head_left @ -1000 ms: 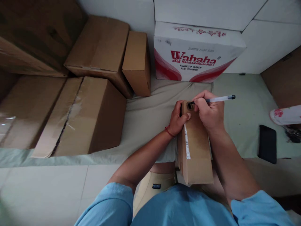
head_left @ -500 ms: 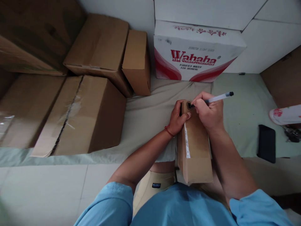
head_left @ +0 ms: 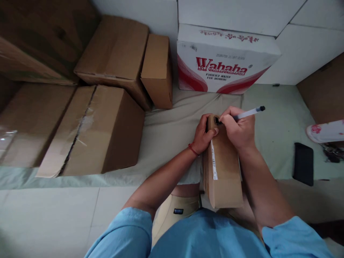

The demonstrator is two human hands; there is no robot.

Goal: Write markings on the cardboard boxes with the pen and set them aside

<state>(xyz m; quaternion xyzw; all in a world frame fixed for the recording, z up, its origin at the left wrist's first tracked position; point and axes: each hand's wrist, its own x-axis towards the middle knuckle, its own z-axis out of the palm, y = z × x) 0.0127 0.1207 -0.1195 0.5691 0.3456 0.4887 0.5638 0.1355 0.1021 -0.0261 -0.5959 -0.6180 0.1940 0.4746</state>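
Note:
A narrow brown cardboard box (head_left: 226,161) stands in front of my body, with a white barcode strip (head_left: 214,160) along its left edge. My left hand (head_left: 204,135) grips the box's far left side, thumb lying on its top. In my right hand (head_left: 240,128) is a pen (head_left: 248,113) with a clear barrel and a black end, pinched and slanting up to the right. The pen's tip end is hidden by my fingers, close to a small dark opening (head_left: 217,120) near the far end of the box top.
Several cardboard boxes (head_left: 91,132) are grouped on the left. A white and red Wahaha water carton (head_left: 225,64) stands against the wall. On the right lie a black phone-like slab (head_left: 303,163), a white flower-patterned cylinder (head_left: 326,132) and what look like keys (head_left: 332,152). A pale green cloth (head_left: 276,143) covers the surface.
My right hand and the pen have shifted very slightly at the dark opening, the pen's back end dipping a little. My left hand and the box are practically unmoved.

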